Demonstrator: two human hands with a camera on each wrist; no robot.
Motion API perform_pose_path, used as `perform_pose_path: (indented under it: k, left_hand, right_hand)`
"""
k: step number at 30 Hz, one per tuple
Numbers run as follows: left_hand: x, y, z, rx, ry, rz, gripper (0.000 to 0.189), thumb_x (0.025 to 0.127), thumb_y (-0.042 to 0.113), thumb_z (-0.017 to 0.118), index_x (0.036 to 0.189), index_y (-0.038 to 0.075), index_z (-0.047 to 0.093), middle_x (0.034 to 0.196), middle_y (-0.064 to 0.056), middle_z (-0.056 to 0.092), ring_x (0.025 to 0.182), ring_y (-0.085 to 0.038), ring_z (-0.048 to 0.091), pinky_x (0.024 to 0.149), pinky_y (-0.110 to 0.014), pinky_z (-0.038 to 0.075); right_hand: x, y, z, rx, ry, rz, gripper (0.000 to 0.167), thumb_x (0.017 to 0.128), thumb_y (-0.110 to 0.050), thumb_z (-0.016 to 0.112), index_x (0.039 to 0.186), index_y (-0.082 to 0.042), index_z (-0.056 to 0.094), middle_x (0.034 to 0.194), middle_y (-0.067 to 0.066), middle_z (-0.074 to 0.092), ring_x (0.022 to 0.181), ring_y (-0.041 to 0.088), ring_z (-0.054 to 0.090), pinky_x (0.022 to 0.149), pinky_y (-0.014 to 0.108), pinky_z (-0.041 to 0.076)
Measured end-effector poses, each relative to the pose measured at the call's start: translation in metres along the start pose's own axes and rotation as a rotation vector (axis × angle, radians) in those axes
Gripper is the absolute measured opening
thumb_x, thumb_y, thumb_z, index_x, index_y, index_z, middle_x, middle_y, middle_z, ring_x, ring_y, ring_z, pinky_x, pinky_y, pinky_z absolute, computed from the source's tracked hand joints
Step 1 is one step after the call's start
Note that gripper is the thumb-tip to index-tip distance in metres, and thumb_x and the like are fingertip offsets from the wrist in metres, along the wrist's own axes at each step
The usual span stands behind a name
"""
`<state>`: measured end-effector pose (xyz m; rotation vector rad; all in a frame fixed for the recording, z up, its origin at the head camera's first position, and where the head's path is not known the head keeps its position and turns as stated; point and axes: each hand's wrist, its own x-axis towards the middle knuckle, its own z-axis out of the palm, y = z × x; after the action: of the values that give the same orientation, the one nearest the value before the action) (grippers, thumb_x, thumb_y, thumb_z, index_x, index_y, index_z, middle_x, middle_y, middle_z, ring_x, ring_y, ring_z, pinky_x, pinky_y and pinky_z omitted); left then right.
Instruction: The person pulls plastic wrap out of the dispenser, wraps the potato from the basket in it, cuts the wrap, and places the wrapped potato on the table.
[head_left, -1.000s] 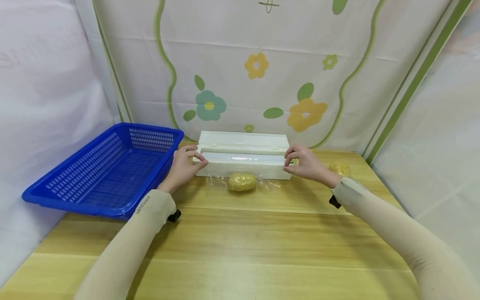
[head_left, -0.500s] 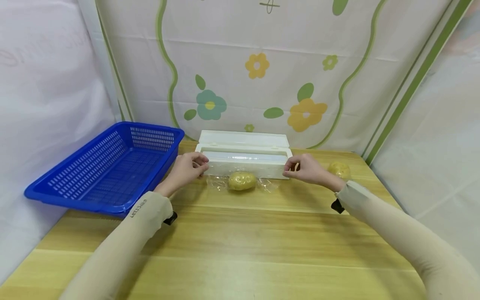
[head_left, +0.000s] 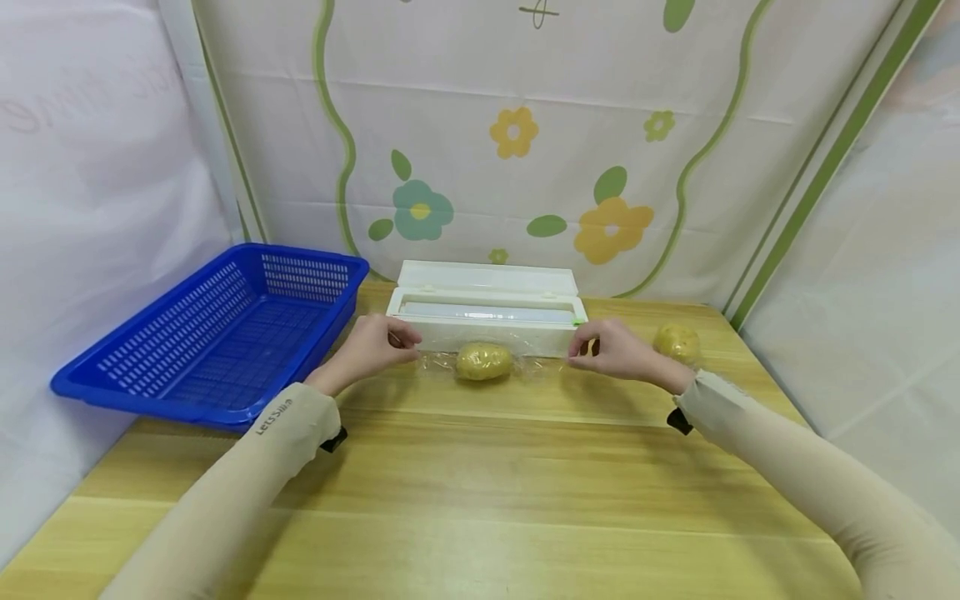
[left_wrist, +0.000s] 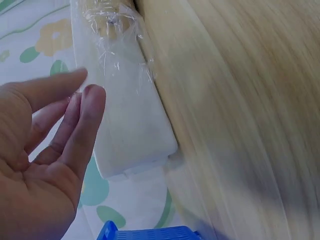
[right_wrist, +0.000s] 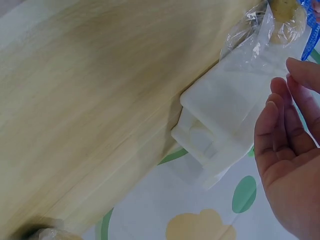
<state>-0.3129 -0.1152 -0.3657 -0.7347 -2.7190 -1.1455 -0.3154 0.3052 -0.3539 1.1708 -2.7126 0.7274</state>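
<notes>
A white cling film box (head_left: 487, 337) stands lid up at the back of the table, a roll of film (head_left: 487, 313) inside. In front of it lies a potato (head_left: 483, 362) with clear cling film (head_left: 435, 364) around it and spreading out on both sides. My left hand (head_left: 375, 343) pinches thumb to fingers at the film's left side, close to the box's front corner. At the right side my right hand (head_left: 611, 348) makes the same pinch. The film between the fingertips hardly shows. Wrist views show the crinkled film (left_wrist: 112, 30) against the box front.
A blue plastic basket (head_left: 217, 333) sits on the left of the wooden table (head_left: 495, 483). Another potato (head_left: 677, 342), shiny on its surface, lies beyond my right wrist. A flowered cloth (head_left: 465, 125) hangs right behind the box.
Both hands have come down and toward me from the top of the box to the level of the potato. A green slider at the box's right end now shows. The potato stays in place.
</notes>
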Motion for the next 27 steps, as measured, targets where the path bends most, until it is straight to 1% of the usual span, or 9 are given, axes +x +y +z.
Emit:
perform_pose_path:
  k: [4,8,11,13,16,18,21,23,27]
  left_hand:
    - [-0.001,0.000,-0.002,0.014,-0.022,0.012,0.005,0.084,0.010,0.079,0.087,0.006,0.077,0.076,0.004,0.071,0.068,-0.012,0.066,0.063,-0.033,0.054]
    - [-0.004,-0.003,-0.003,0.035,-0.079,0.033,0.004,0.084,0.007,0.078,0.087,0.005,0.077,0.076,0.005,0.071,0.070,-0.012,0.065,0.065,-0.033,0.054]
    - [-0.003,-0.004,-0.001,0.118,-0.117,0.079,0.004,0.082,0.005,0.079,0.085,0.007,0.079,0.078,0.005,0.071,0.073,-0.012,0.065,0.069,-0.034,0.055]
    - [-0.002,-0.003,0.000,0.184,-0.137,0.106,0.005,0.082,0.004,0.078,0.085,0.008,0.080,0.080,0.005,0.072,0.076,-0.013,0.066,0.071,-0.034,0.055]
    - [0.000,-0.002,0.003,0.288,-0.171,0.127,0.010,0.083,0.003,0.076,0.086,0.011,0.081,0.085,0.005,0.072,0.083,-0.015,0.067,0.075,-0.036,0.055]
    - [0.002,-0.001,0.005,0.360,-0.199,0.138,0.015,0.083,0.002,0.074,0.085,0.015,0.081,0.085,0.006,0.071,0.082,-0.014,0.065,0.073,-0.037,0.055]
    - [0.005,0.000,0.008,0.462,-0.224,0.168,0.023,0.081,-0.001,0.070,0.079,0.020,0.080,0.079,0.011,0.067,0.073,-0.012,0.059,0.066,-0.036,0.053]
    - [0.006,0.001,0.009,0.504,-0.227,0.188,0.026,0.078,-0.003,0.069,0.077,0.021,0.079,0.074,0.010,0.064,0.068,-0.014,0.055,0.062,-0.037,0.051]
    - [0.008,0.001,0.011,0.542,-0.218,0.186,0.026,0.080,-0.001,0.072,0.080,0.024,0.080,0.078,0.010,0.067,0.072,-0.014,0.059,0.064,-0.040,0.053]
  right_hand:
    - [-0.003,0.000,0.002,0.028,-0.026,-0.009,0.012,0.085,-0.009,0.078,0.080,-0.018,0.072,0.080,-0.012,0.065,0.071,0.013,0.061,0.059,0.029,0.052]
    - [-0.006,0.004,0.007,0.023,-0.041,-0.058,0.014,0.082,-0.005,0.080,0.079,-0.018,0.075,0.081,-0.012,0.067,0.070,0.014,0.062,0.058,0.031,0.053]
    - [-0.006,0.007,0.011,-0.027,-0.040,-0.120,0.015,0.078,-0.001,0.082,0.078,-0.015,0.076,0.083,-0.008,0.068,0.073,0.012,0.063,0.059,0.035,0.054]
    - [-0.005,0.006,0.013,-0.085,-0.056,-0.153,0.013,0.076,0.000,0.082,0.079,-0.012,0.077,0.086,-0.006,0.069,0.076,0.012,0.063,0.064,0.038,0.055]
    - [-0.003,0.003,0.015,-0.182,-0.093,-0.194,0.012,0.075,-0.001,0.084,0.079,-0.010,0.077,0.087,-0.004,0.068,0.079,0.013,0.064,0.070,0.039,0.054]
    - [-0.002,0.001,0.016,-0.235,-0.119,-0.209,0.012,0.074,-0.003,0.085,0.078,-0.012,0.077,0.086,-0.005,0.066,0.079,0.013,0.063,0.072,0.038,0.053]
    - [-0.001,-0.001,0.016,-0.292,-0.141,-0.225,0.013,0.074,-0.004,0.086,0.076,-0.014,0.076,0.084,-0.005,0.061,0.076,0.013,0.059,0.068,0.036,0.052]
    - [0.000,-0.002,0.017,-0.324,-0.147,-0.237,0.014,0.074,-0.004,0.086,0.075,-0.015,0.076,0.082,-0.005,0.059,0.074,0.012,0.056,0.065,0.034,0.050]
    - [0.002,-0.003,0.018,-0.403,-0.150,-0.285,0.018,0.076,-0.001,0.082,0.071,-0.016,0.073,0.078,-0.003,0.053,0.070,0.013,0.047,0.059,0.030,0.044]
